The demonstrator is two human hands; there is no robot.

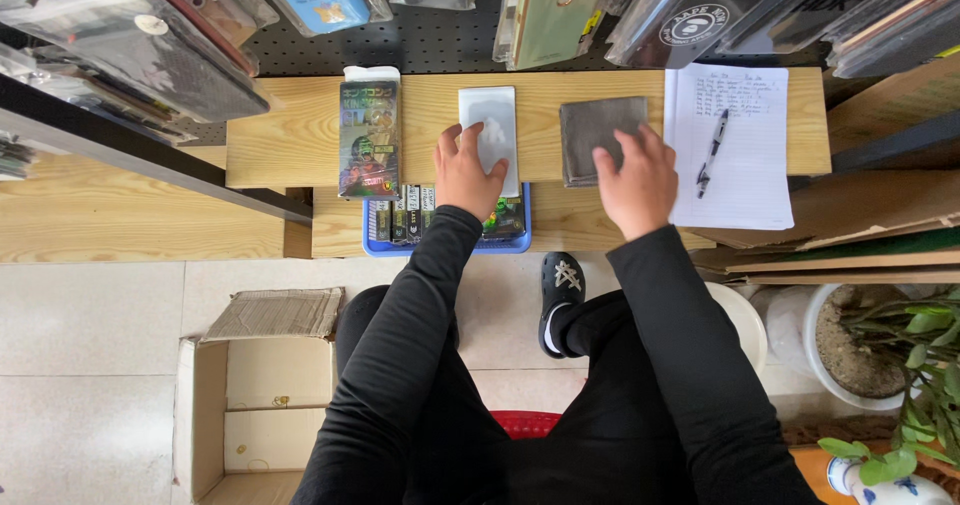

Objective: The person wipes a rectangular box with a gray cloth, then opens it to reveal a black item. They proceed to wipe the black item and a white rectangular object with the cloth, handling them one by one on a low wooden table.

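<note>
Left hand [466, 173] lies flat, fingers spread, pinning a pale glass screen protector [490, 135] to the wooden shelf [290, 135] so it cannot slide, while right hand [634, 183] rests open, palm down, on grey cleaning cloth [597, 135] just beside it, gripping nothing.

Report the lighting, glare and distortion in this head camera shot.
Head view: even daylight, soft shadows under the left hand and right hand; glare whitens the phone and the hanging plastic packages; wide-angle distortion bends the edges; focus sharp throughout.
</note>
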